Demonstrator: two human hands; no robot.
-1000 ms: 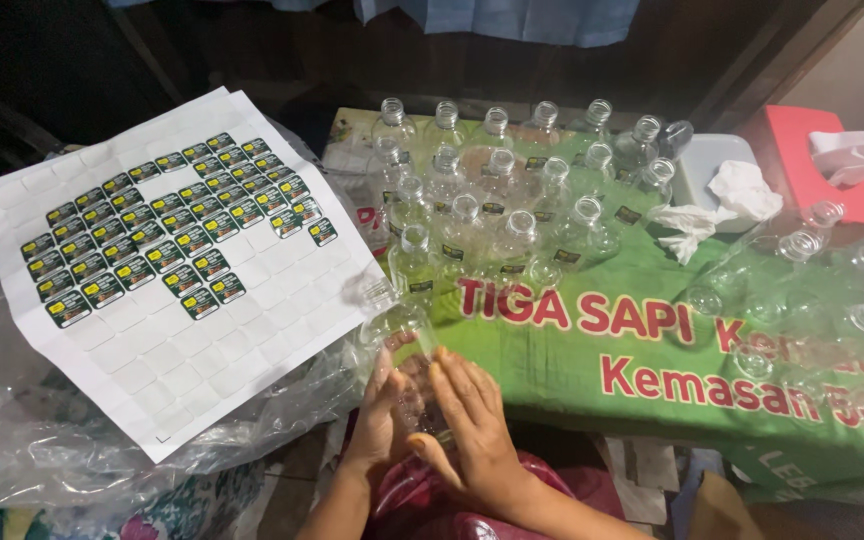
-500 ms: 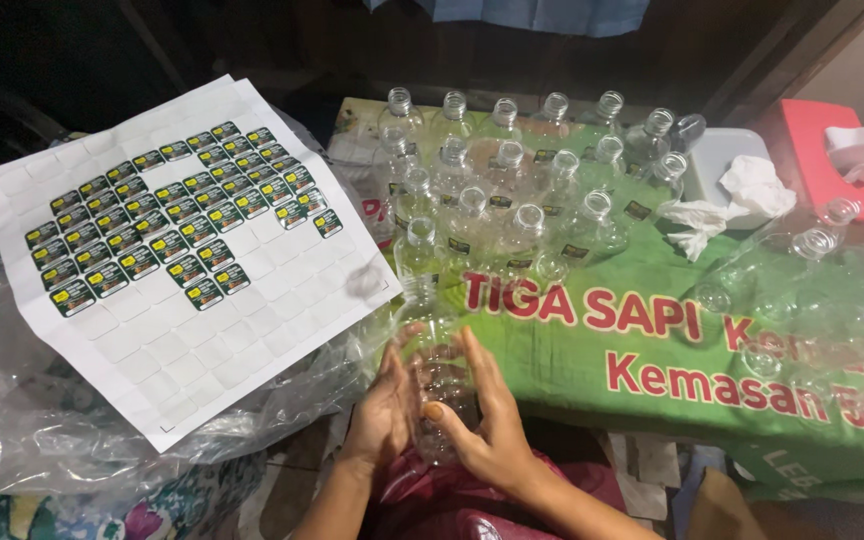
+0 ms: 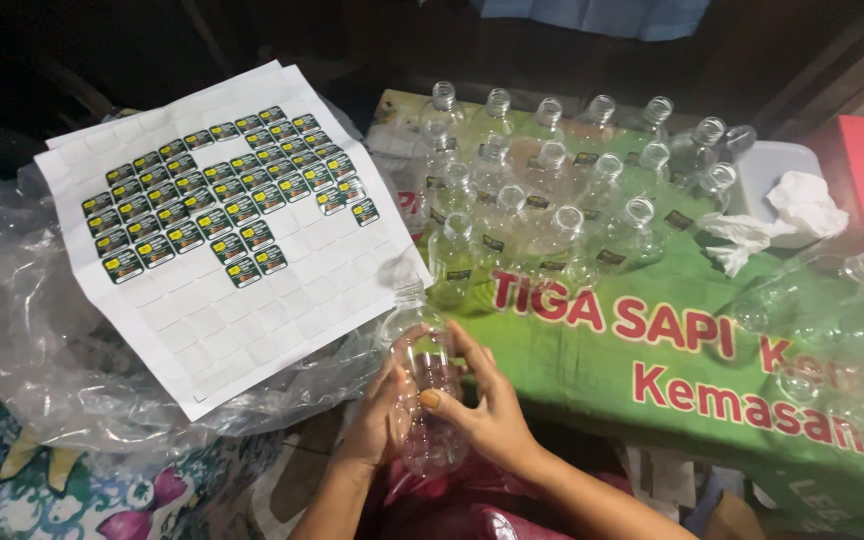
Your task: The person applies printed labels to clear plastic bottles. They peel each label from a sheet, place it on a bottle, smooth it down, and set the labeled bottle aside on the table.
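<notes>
You are holding a clear, empty plastic bottle [image 3: 424,385] that is standing nearly upright, its open neck tipping slightly away from you. It is sitting just below the green cloth's edge, uncapped, its body transparent and unlabelled as far as shows.

Sticker sheet [image 3: 217,230] lies on plastic wrap [image 3: 42,330], left of table [image 3: 672,380]. Bottle group [image 3: 562,190] stands at table's back-left; tissues [image 3: 782,215] to its right, w/ lying bottles [image 3: 852,290] further right. Held bottle [image 3: 424,385] btw both hands, in front of table's left edge.
</notes>
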